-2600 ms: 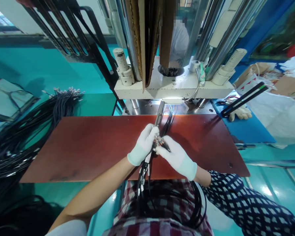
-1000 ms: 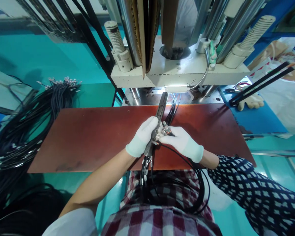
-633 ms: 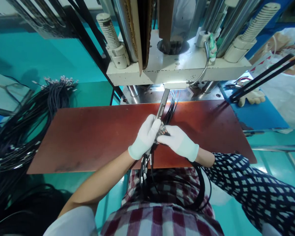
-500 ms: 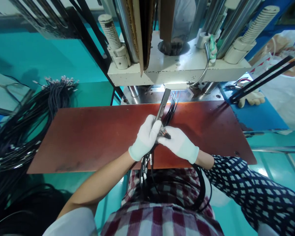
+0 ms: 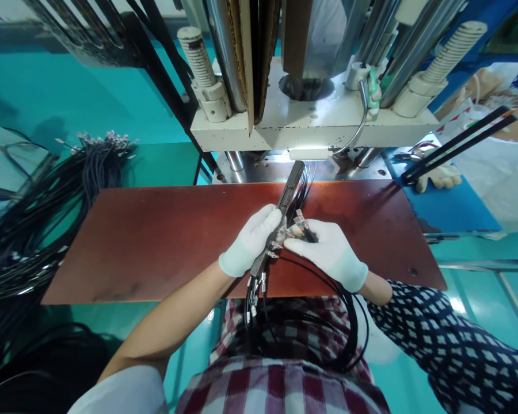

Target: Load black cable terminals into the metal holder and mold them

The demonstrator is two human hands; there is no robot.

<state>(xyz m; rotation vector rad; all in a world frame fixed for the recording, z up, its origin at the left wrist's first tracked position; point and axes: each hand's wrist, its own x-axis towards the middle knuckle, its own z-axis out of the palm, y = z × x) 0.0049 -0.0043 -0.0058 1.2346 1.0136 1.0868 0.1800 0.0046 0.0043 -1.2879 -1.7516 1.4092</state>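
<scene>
L hand [image 5: 252, 238] grips dark bar [image 5: 291, 187] over brown board [image 5: 164, 241]; R hand [image 5: 332, 250] pinches metal cable ends [image 5: 300, 219] just beside it. Risk: black cables [image 5: 353, 328] looping below could poss. snag on board's edge & yank ends loose, esp. w/ a light pinch.

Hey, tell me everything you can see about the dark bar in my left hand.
The bar is long, narrow and dark grey, apparently metal, with recesses along its far part. It slants over the reddish-brown board, far end towards the white machine. The gloved left hand grips it near the middle. Small silvery connectors show at its right edge; whether the bar touches the board is unclear.
</scene>
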